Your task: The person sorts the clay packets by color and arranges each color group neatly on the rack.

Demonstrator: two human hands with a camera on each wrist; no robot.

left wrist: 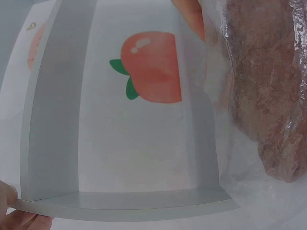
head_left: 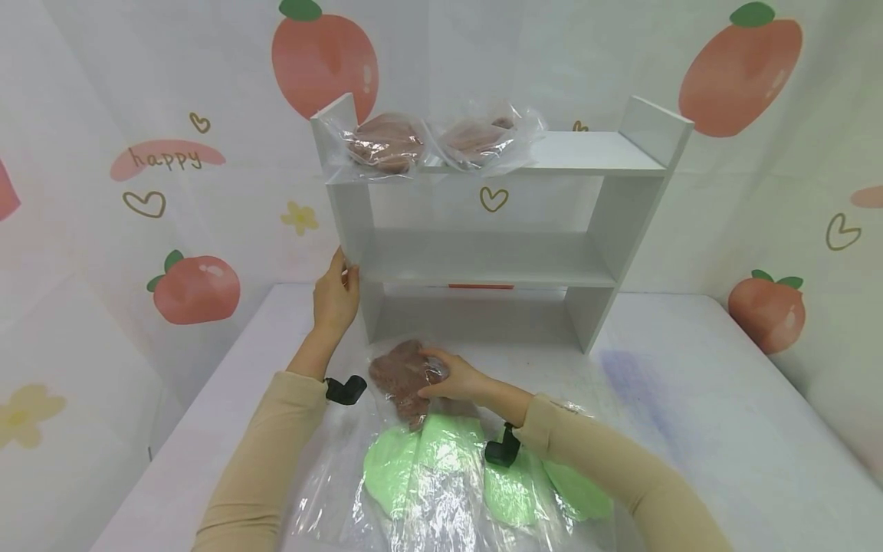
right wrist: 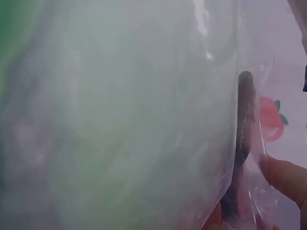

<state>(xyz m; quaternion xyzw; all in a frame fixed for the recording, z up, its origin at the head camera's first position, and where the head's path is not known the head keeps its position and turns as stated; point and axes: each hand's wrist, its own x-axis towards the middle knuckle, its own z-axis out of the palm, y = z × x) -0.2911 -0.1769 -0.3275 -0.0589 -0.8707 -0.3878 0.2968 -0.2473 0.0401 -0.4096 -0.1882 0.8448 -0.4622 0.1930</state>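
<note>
My left hand [head_left: 336, 295] holds the left side panel of a white shelf unit [head_left: 490, 257], with thumb and fingers on either side of its front edge. In the left wrist view, its fingers [left wrist: 29, 220] show at that edge. In front of the unit, my right hand [head_left: 458, 379] pinches a lumpy brown thing [head_left: 400, 376] in clear plastic. Its flat side fills the right of the left wrist view, while the right wrist view shows it edge-on. Several flat light green pieces [head_left: 448, 441] in clear plastic lie just below it. What the brown thing is, I cannot tell.
On the shelf unit's top board rest two brown bagged things [head_left: 389, 144], one left and one near the middle. The unit stands on a white table [head_left: 690, 383] with a bluish stain to the right. A fruit-printed cloth [head_left: 228, 69] hangs behind and at both sides.
</note>
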